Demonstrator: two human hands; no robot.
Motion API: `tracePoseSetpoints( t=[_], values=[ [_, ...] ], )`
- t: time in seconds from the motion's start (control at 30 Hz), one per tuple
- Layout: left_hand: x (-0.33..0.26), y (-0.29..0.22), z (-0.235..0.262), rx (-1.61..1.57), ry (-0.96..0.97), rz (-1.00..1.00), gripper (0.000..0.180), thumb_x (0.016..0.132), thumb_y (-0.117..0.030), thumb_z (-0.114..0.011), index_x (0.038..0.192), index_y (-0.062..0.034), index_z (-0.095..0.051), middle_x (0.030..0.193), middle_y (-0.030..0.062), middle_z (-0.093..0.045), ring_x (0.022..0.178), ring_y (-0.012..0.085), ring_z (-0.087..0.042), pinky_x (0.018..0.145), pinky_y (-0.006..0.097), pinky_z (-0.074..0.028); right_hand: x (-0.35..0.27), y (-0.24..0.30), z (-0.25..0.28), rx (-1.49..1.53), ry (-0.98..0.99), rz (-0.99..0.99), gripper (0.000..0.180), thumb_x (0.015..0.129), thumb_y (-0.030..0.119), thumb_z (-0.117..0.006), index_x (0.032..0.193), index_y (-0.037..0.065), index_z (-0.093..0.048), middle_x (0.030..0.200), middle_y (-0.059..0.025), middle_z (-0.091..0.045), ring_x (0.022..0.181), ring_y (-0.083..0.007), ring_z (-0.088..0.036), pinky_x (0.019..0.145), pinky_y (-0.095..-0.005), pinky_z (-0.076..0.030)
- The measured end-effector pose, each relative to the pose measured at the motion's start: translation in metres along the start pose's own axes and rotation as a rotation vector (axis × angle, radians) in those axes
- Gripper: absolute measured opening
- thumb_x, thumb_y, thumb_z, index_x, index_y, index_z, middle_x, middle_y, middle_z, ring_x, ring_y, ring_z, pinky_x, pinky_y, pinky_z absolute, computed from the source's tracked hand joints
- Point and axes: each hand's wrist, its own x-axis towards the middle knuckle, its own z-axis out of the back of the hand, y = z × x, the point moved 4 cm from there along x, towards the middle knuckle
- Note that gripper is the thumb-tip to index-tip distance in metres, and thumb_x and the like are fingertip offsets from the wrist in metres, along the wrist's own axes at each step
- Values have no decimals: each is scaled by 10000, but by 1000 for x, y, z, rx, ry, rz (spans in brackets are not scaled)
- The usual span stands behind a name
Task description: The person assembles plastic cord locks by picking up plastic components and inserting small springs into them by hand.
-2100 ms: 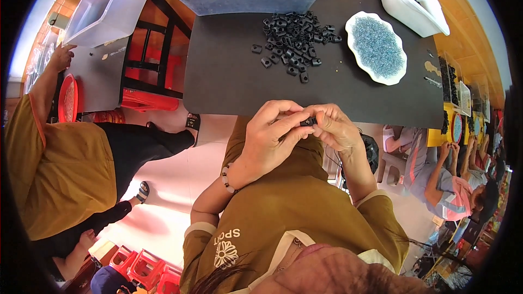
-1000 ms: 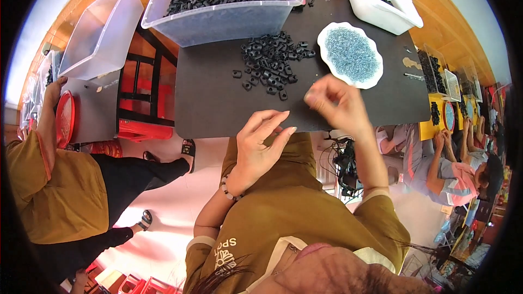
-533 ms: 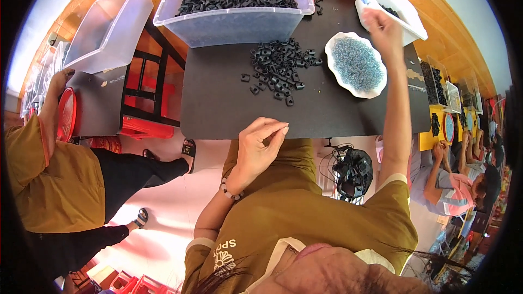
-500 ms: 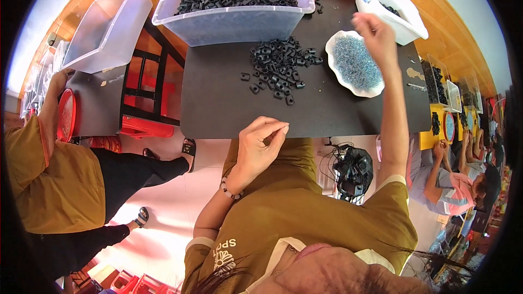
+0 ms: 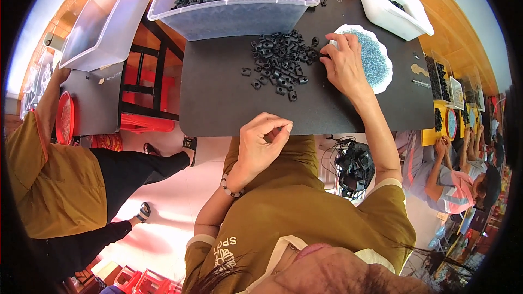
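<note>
My left hand (image 5: 264, 142) is held just off the table's near edge, thumb and forefinger pinched together; whatever sits between the tips is too small to make out. Over the near-left rim of a white scalloped dish (image 5: 388, 71) reaches my right hand (image 5: 346, 68), its fingers curved and apart, the tips at the right edge of a heap of small black plastic parts (image 5: 278, 57). Tiny clear-blue pieces (image 5: 373, 57) fill the dish. A few black parts lie loose at the heap's near side.
A big clear bin (image 5: 234, 19) of black parts stands at the table's far side. A white tub (image 5: 397, 8) is at the far right. Leftward, a person (image 5: 65, 179) sits by another table with a red tray (image 5: 66, 117). More people work at the far right.
My right hand has come down and left from above the white tub's near side to the black heap's right edge. My left hand keeps its pinch, almost unmoved.
</note>
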Motion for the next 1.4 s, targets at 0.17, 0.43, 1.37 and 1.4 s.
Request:
tracePoseSetpoints(
  t=[0.17,0.43,1.37,1.4],
  values=[
    [0,11,-1,-143,-29,96,138,916,-63,-740,1041,-10,-768,928,69,-716,727,86,-640,654,223,-523,-7,12,8,155,-13,-3,202,765,36,-766,938,35,-663,1247,-117,-597,1156,-353,-495,965,-477,-418],
    [16,-3,-9,-226,-54,108,269,957,-146,-732,1167,21,-715,987,92,-712,840,100,-677,767,249,-565,-34,89,47,443,173,167,208,789,94,-773,970,91,-670,949,-72,-651,982,-311,-572,847,-439,-454],
    [-2,7,2,-322,48,287,211,1011,-157,-664,1081,28,-738,876,48,-688,746,89,-654,690,225,-537,8,1,-18,-66,-52,-10,153,724,97,-793,793,0,-699,1306,-120,-530,1254,-356,-399,1024,-527,-321],
    [-2,8,2,-323,47,287,211,1011,-157,-664,1081,28,-738,876,48,-688,746,89,-654,690,225,-537,8,1,-18,-67,-51,-9,153,724,97,-793,793,0,-699,1306,-120,-530,1254,-356,-399,1024,-527,-321]
  ],
)
